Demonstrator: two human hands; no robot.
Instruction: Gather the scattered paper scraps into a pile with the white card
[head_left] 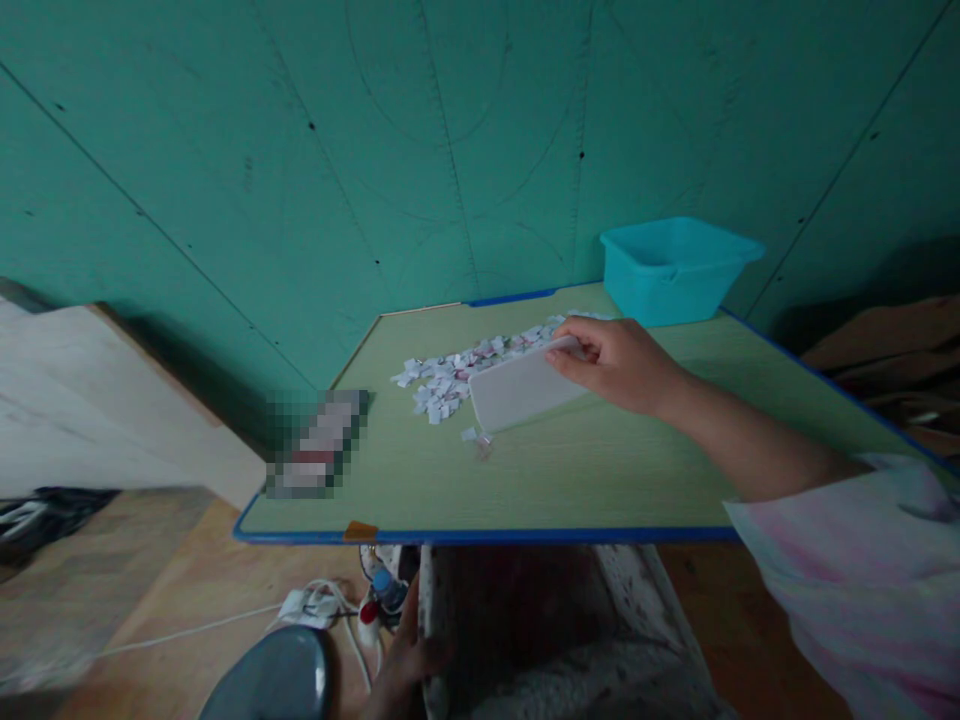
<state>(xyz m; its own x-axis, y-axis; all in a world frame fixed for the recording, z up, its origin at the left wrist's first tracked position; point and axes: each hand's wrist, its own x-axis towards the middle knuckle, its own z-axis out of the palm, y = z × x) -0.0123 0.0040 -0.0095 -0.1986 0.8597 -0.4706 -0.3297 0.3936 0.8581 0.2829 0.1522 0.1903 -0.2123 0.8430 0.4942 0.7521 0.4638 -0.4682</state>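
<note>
My right hand [615, 362] reaches over the green table [570, 480] and grips the far edge of a flat white plastic piece [519, 392], like a lid, held tilted with its lower edge on the table. Just behind and left of it lies a spread of several small white and pinkish tiles [457, 372]; a couple of stray tiles [477, 438] lie in front of the lid. My left hand [409, 655] is low under the table's front edge, its fingers curled round a pale upright edge there.
A turquoise plastic tub [675, 268] stands at the table's far right corner by the green wall. A blurred-out flat item [319, 440] lies on the table's left edge. Below are a white power strip with cables [311, 605], a grey round object [274, 678] and a wooden floor.
</note>
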